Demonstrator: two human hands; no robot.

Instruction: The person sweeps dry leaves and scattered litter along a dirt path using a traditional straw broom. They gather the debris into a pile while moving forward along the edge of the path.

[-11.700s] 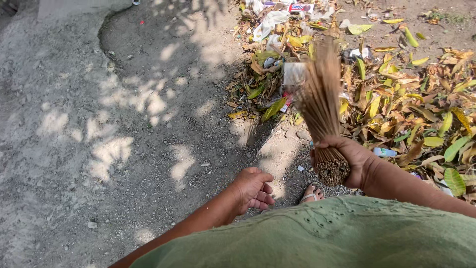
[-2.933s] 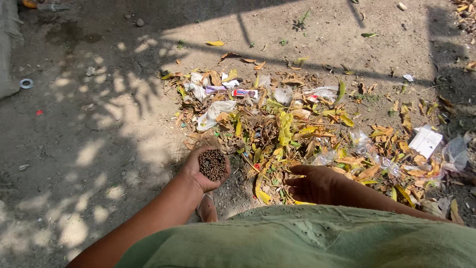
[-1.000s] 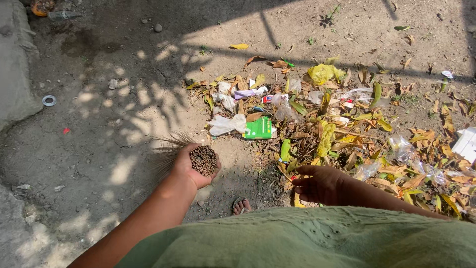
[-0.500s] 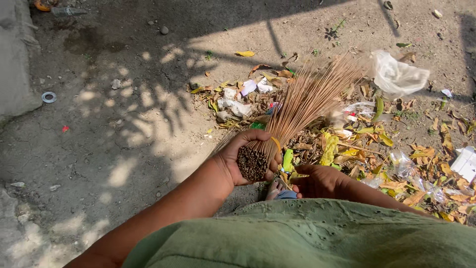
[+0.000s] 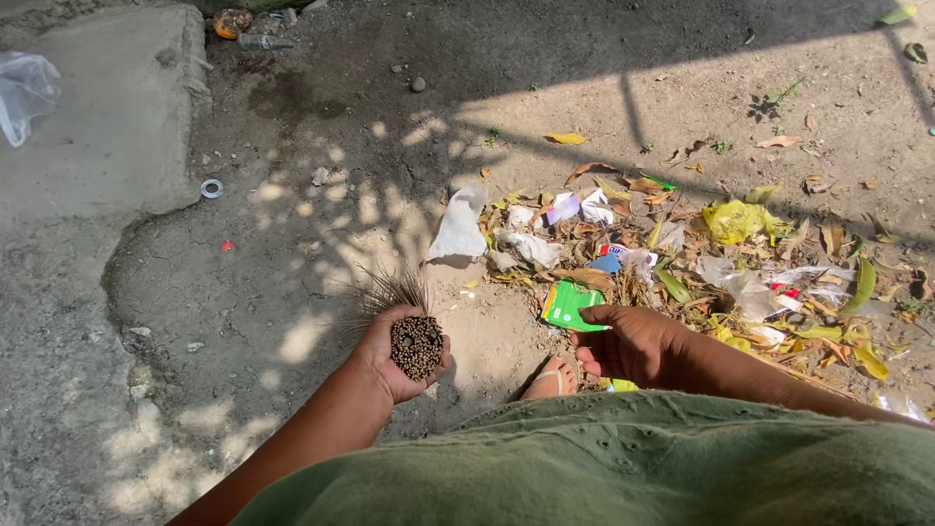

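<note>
We look down over our green garment [image 5: 623,468] at dusty ground [image 5: 292,244] dappled with leaf shadow. Our left hand [image 5: 394,356] is wrapped tight around a stick broom [image 5: 414,341]; we see the cut ends of the bundle facing up at us, and the thin bristles fan out beyond the hand toward the ground, tips splayed just left of the litter.

Our right hand [image 5: 633,341] hangs loose and half-curled, holding nothing, fingers bent, index finger pointing left. It sits just above the near edge of the litter pile [image 5: 701,253], close to a flat green wrapper [image 5: 570,304]. Whether it touches the wrapper, we cannot tell.

The pile holds dry brown and yellow leaves, a crumpled white paper [image 5: 458,229] at its left edge, a yellow plastic bag [image 5: 735,220] further right, and small scraps of white and blue.

One sandalled foot [image 5: 555,378] shows between the two hands, toes pointing at the pile.

To the left, a raised concrete slab [image 5: 97,107] with a clear plastic bag [image 5: 24,93] lying on it. A small white ring [image 5: 211,188] lies on the dirt beside the slab.
</note>
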